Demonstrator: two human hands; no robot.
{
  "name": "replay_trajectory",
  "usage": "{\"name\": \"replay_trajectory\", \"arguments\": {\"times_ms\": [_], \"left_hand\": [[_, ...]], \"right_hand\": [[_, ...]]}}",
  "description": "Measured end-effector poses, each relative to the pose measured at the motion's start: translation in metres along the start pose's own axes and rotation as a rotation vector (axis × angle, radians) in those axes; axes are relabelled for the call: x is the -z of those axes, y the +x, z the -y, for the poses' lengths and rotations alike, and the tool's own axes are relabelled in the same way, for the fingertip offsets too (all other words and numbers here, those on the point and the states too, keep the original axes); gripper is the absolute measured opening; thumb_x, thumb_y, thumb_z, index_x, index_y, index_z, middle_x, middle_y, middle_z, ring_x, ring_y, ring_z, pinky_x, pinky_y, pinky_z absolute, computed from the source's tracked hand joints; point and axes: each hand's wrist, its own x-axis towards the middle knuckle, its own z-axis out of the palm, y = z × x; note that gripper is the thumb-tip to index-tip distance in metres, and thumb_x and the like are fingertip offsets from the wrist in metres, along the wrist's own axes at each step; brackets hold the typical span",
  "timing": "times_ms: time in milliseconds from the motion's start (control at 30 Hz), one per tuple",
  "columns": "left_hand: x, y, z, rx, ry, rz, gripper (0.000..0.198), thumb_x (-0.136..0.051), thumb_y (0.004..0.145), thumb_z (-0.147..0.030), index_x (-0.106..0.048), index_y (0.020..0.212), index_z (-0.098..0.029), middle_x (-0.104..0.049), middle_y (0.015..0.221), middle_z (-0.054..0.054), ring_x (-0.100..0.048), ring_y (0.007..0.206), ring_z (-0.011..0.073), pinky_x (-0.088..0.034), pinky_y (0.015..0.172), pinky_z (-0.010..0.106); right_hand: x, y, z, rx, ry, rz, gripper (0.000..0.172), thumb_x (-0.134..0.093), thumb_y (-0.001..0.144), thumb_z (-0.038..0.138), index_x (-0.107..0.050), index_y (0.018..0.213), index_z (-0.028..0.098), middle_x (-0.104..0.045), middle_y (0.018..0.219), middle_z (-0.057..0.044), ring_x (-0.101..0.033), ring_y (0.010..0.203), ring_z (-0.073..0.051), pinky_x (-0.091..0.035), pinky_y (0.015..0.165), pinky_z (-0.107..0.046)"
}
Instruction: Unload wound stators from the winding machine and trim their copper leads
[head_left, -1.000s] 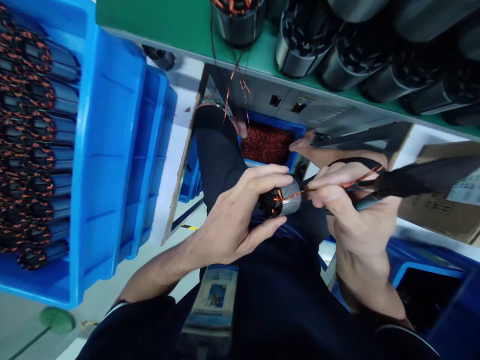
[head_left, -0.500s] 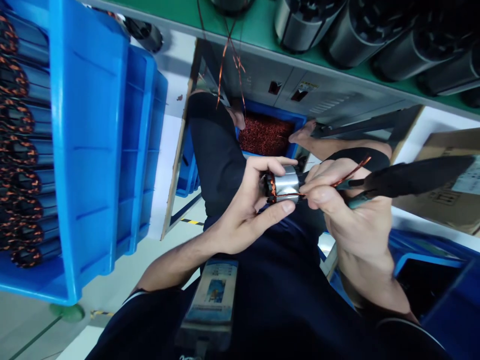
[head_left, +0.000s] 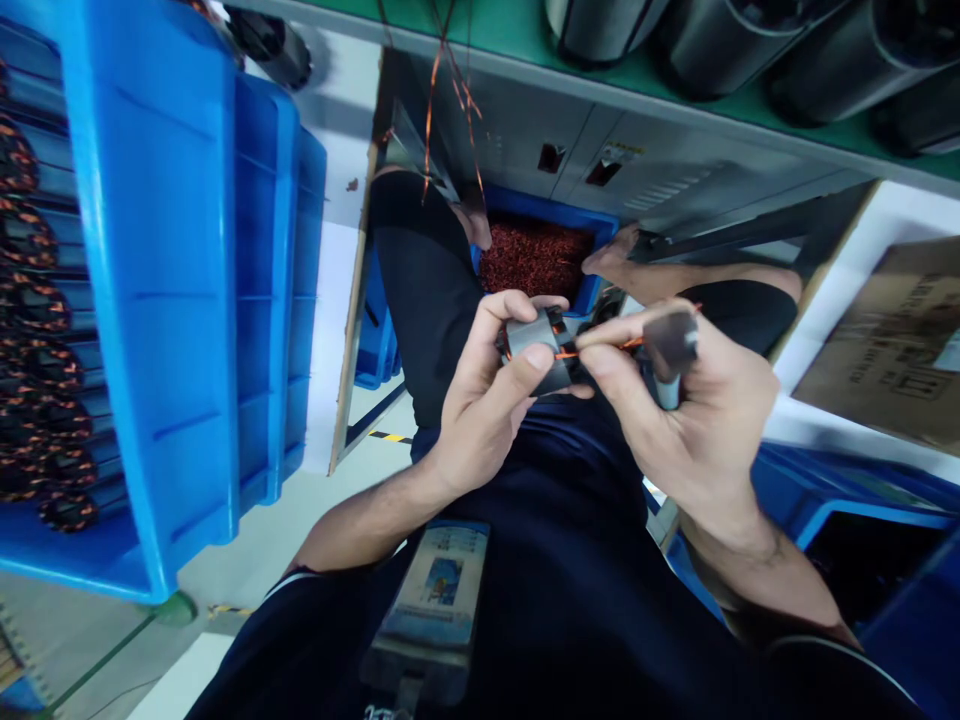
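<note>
cyl. (head_left: 529,333) is smooth metal, bin (head_left: 176,290) glossy plastic, carton (head_left: 892,350) matt cardbd.

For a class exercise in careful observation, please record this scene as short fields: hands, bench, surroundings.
Left hand: around a metal cylinder
Right hand: pinching copper wire at the cylinder, also holding a tool
Green bench: several dark metal parts
Left side: blue bin with wound parts
Between the feet: blue tray of reddish pieces
Right side: cardboard box

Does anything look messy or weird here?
Yes, a little: loose copper wires dangle over the edge of the green bench, unlike the wound parts lined up neatly in the blue bin.
</note>
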Motion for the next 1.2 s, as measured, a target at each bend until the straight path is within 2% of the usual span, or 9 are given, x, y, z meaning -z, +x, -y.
{"name": "replay_trajectory", "arguments": {"times_ms": [100,300,533,600,700,767,833,1000,1200], "left_hand": [[0.004,0.004,-0.003,-0.008,-0.038,-0.079,0.040,-0.064,0.109,-0.062,-0.045,0.133,-0.036,-0.062,0.166,0.004,-0.077,0.137,0.0285,-0.072,0.106,0.050],[0.014,0.022,-0.006,0.152,-0.303,-0.138,0.036,-0.051,0.116,-0.058,-0.062,0.128,-0.026,-0.077,0.149,0.008,-0.074,0.148,0.0356,-0.066,0.121,0.059],[0.013,0.035,0.011,0.213,-0.375,0.090,0.056,-0.038,0.118,-0.064,-0.073,0.124,-0.021,-0.080,0.147,0.010,-0.066,0.159,0.0329,-0.057,0.132,0.056],[0.013,0.036,0.014,0.277,-0.401,0.097,0.060,-0.039,0.115,-0.070,-0.074,0.120,-0.022,-0.081,0.143,0.010,-0.072,0.150,0.0339,-0.063,0.123,0.055],[0.011,0.038,0.016,0.395,-0.420,-0.001,0.069,-0.043,0.109,-0.083,-0.074,0.110,-0.021,-0.084,0.130,0.011,-0.084,0.104,0.0284,-0.071,0.094,0.048],[0.009,0.039,0.019,0.390,-0.388,-0.046,0.073,-0.041,0.108,-0.087,-0.072,0.107,-0.021,-0.084,0.121,0.011,-0.073,0.077,0.0202,-0.069,0.080,0.045],[0.007,0.038,0.023,0.297,-0.314,-0.074,0.072,-0.037,0.109,-0.087,-0.070,0.112,-0.023,-0.083,0.118,0.010,-0.066,0.072,0.0178,-0.066,0.078,0.044],[0.002,0.028,0.032,-0.065,0.051,-0.102,0.065,-0.034,0.110,-0.086,-0.038,0.157,-0.040,-0.070,0.144,0.008,-0.077,0.122,0.0289,-0.063,0.090,0.047],[0.004,0.012,0.033,-0.168,0.295,-0.141,0.076,-0.032,0.106,-0.091,-0.021,0.167,-0.047,-0.059,0.160,0.004,-0.059,0.156,0.0370,-0.065,0.096,0.049]], "right_hand": [[0.011,-0.007,-0.005,-0.120,0.005,0.064,0.029,-0.082,0.106,0.039,-0.069,0.131,0.033,-0.077,0.109,-0.001,-0.072,0.092,-0.022,-0.057,0.081,-0.038],[0.032,-0.022,-0.010,0.009,-0.091,0.283,0.021,-0.069,0.108,0.020,-0.073,0.127,0.028,-0.075,0.107,-0.002,-0.071,0.091,-0.019,-0.053,0.081,-0.035],[0.022,-0.021,-0.011,0.062,-0.088,0.398,0.032,-0.067,0.106,0.013,-0.072,0.134,0.026,-0.066,0.097,-0.001,-0.064,0.084,-0.018,-0.054,0.080,-0.034],[0.020,-0.020,-0.010,0.068,-0.096,0.414,0.031,-0.066,0.106,0.012,-0.072,0.134,0.025,-0.063,0.095,-0.001,-0.063,0.083,-0.018,-0.054,0.080,-0.034],[0.020,-0.020,-0.008,0.073,-0.093,0.422,0.033,-0.065,0.106,0.010,-0.072,0.135,0.024,-0.064,0.097,-0.001,-0.065,0.085,-0.018,-0.055,0.081,-0.034],[0.022,-0.021,-0.008,0.062,-0.091,0.430,0.036,-0.065,0.107,0.011,-0.073,0.139,0.024,-0.065,0.098,-0.001,-0.065,0.086,-0.017,-0.056,0.083,-0.033],[0.023,-0.022,-0.009,0.045,-0.086,0.430,0.038,-0.066,0.108,0.013,-0.073,0.144,0.026,-0.067,0.100,-0.002,-0.067,0.088,-0.018,-0.057,0.085,-0.034],[0.023,-0.023,-0.010,0.008,-0.039,0.414,0.053,-0.071,0.110,0.019,-0.066,0.161,0.032,-0.079,0.120,-0.005,-0.074,0.101,-0.022,-0.063,0.096,-0.039],[0.019,-0.022,-0.008,0.008,-0.051,0.389,0.047,-0.071,0.110,0.021,-0.068,0.155,0.031,-0.078,0.118,-0.006,-0.075,0.103,-0.024,-0.064,0.100,-0.042]]}}
